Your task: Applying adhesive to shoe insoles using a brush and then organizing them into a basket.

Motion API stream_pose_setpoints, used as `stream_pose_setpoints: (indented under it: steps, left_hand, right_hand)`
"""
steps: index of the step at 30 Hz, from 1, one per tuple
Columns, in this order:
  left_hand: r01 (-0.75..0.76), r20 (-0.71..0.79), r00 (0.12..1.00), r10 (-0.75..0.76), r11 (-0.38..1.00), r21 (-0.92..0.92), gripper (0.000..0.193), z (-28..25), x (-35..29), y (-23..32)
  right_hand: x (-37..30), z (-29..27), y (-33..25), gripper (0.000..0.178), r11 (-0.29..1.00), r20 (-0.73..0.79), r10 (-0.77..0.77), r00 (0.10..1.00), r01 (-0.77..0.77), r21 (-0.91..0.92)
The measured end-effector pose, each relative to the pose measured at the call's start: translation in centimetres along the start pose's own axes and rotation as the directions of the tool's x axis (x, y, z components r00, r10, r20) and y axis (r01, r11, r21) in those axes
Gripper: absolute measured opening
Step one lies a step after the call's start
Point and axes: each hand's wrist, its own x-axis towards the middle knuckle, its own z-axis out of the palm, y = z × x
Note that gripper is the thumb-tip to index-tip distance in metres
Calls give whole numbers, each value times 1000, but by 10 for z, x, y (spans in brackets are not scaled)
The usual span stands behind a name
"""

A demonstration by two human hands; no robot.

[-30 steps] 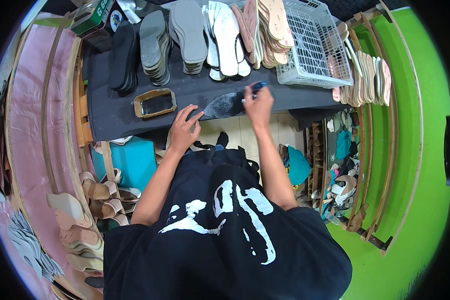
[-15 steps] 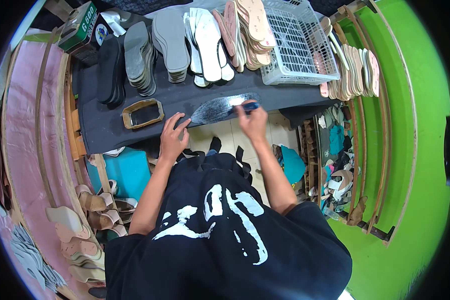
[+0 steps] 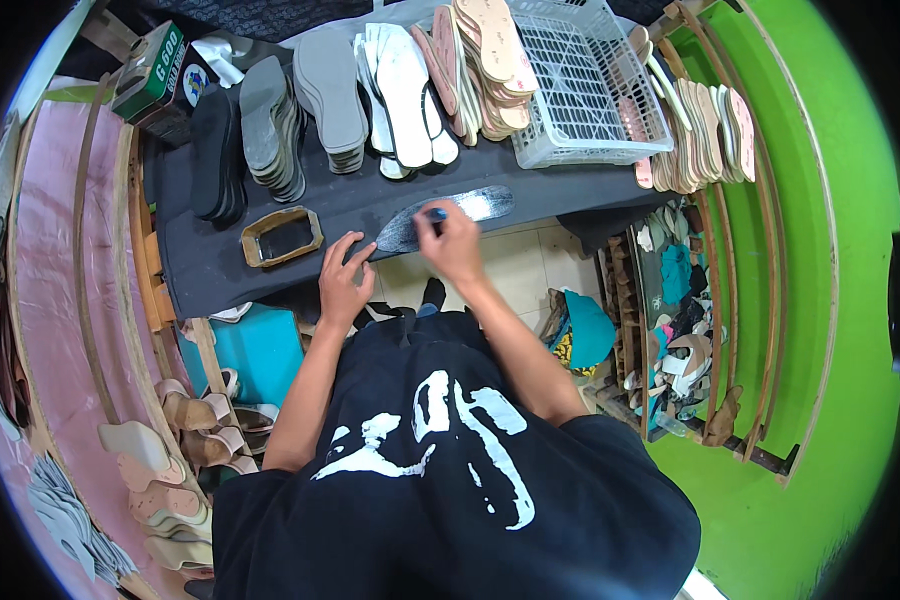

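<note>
right hand [image 3: 452, 243] with blue tool [image 3: 437, 213] has moved from the far end of the dark sole [image 3: 446, 217] to its middle; left hand [image 3: 342, 281] now beside the sole's near tip.

Left hand [image 3: 343, 280]: palm down, fingers spread and extended forward, forearm running back toward the body at near left. Right hand [image 3: 452, 240]: fingers curled in a pinch grip, knuckles up, elbow bent, forearm angling in from near right.

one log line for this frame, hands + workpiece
left hand: steadies dark insole | right hand: blue tool on insole | surface: dark bench
</note>
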Motion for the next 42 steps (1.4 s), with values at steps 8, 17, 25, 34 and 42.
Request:
stream_pose_setpoints:
  steps: [8, 17, 25, 34, 42]
  left_hand:
    - [-17, -4, 1000, 17, 1000, 20, 43, -3, -1, -1]
    - [-14, -1, 1000, 14, 1000, -24, 43, -4, 0, 0]
    - [-52, 21, 998, 53, 998, -31, 41, -7, 2, -3]
    - [-38, 59, 997, 41, 998, -52, 39, -14, 1, -3]
    - [-65, 75, 995, 69, 996, -53, 39, -12, 2, -7]
  right_hand:
    - [4, -9, 8, 16, 913, 58, 333, 941, -338, 227]
    - [41, -79, 60, 14, 971, -245, 33, 969, -89, -221]
    - [-17, 27, -15, 17, 995, 12, 3, 1000, -4, 99]
    - [24, -74, 58, 15, 960, -357, 175, 917, -240, -145]
    - [-27, 7, -24, 21, 958, 134, -231, 964, 250, -141]
